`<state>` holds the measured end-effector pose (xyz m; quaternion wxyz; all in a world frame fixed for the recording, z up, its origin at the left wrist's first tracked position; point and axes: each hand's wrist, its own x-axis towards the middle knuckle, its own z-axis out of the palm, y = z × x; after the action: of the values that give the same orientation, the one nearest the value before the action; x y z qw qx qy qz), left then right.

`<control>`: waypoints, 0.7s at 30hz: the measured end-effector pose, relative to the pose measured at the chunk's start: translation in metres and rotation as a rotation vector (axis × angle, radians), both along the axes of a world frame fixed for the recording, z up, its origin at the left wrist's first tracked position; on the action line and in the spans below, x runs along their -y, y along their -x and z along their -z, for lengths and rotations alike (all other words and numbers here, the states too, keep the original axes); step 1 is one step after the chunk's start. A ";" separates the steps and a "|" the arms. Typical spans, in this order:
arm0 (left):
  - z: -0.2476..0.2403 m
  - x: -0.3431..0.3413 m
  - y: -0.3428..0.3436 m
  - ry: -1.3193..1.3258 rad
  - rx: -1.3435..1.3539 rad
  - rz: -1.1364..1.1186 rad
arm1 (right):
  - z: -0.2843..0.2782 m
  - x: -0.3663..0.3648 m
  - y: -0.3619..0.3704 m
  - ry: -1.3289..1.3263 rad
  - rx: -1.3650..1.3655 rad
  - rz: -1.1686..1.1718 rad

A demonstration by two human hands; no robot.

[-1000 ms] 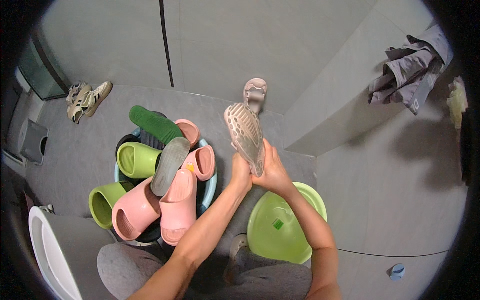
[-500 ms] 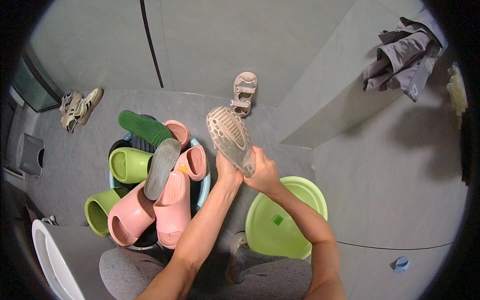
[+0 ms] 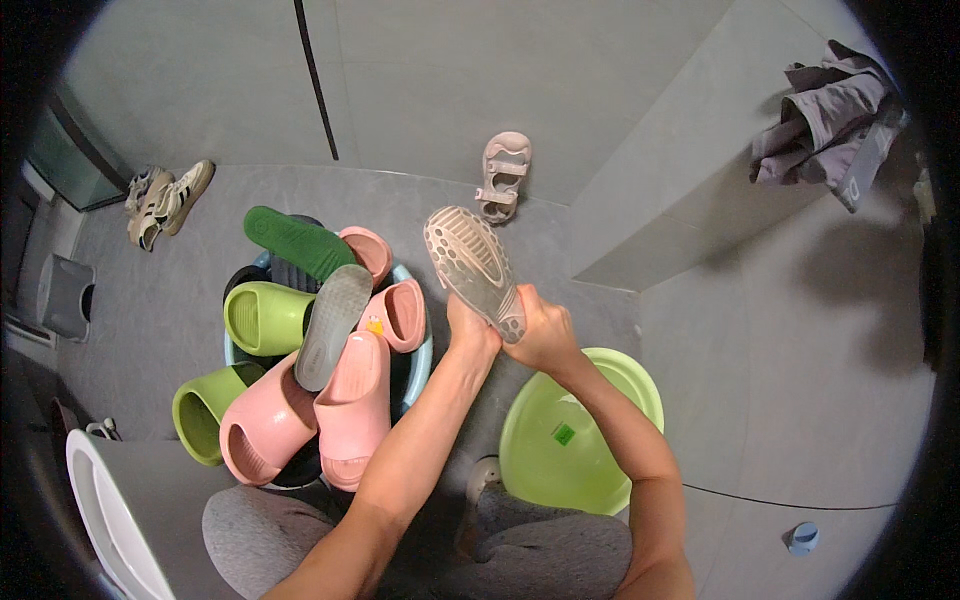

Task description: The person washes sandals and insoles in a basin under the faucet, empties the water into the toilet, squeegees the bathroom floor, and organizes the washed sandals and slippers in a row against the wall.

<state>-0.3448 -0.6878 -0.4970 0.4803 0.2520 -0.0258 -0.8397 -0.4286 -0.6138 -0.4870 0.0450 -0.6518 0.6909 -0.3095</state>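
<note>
Both my hands hold a pale pink sandal (image 3: 473, 262), its worn, patterned sole turned up toward me. My left hand (image 3: 470, 328) is closed around its underside near the heel, fingers mostly hidden behind it. On the heel's right edge, my right hand (image 3: 545, 328) grips with bent fingers. A matching strapped sandal (image 3: 508, 146) leans by the wall beyond. Below my right forearm sits a light green basin (image 3: 570, 475). Left of my arms, a blue-rimmed tub (image 3: 424, 372) is heaped with pink slippers (image 3: 355, 410), lime green slippers (image 3: 268, 318), a green insole (image 3: 298, 243) and a grey insole (image 3: 334, 328).
A pair of striped sneakers (image 3: 172, 205) lies at the far left, near a grey stool (image 3: 66, 295). A white-rimmed vessel (image 3: 105, 515) stands close at lower left. Grey cloth (image 3: 835, 120) hangs at the upper right wall. A small blue object (image 3: 803, 538) is at lower right.
The whole view has shifted slightly, so things sit a little farther right. Both hands keep their hold on the sandal, which is tilted slightly differently.
</note>
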 end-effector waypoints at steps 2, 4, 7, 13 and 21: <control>0.006 0.000 0.001 -0.043 0.035 -0.003 | 0.003 0.001 0.001 -0.063 0.041 0.015; 0.023 0.005 0.001 -0.001 0.093 0.061 | 0.003 0.003 0.003 -0.120 0.081 0.029; 0.021 0.007 -0.007 0.139 0.341 0.202 | -0.001 0.007 0.026 -0.232 0.378 0.027; 0.018 -0.005 0.003 0.373 0.752 0.156 | 0.013 -0.006 0.084 -0.279 1.618 -0.210; 0.043 0.013 0.015 0.646 1.022 0.162 | -0.013 0.003 0.084 -0.403 0.820 0.042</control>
<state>-0.3598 -0.7007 -0.5404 0.3938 0.4620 -0.5256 -0.5960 -0.5125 -0.6171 -0.4740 0.4346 -0.4395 0.6755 -0.4021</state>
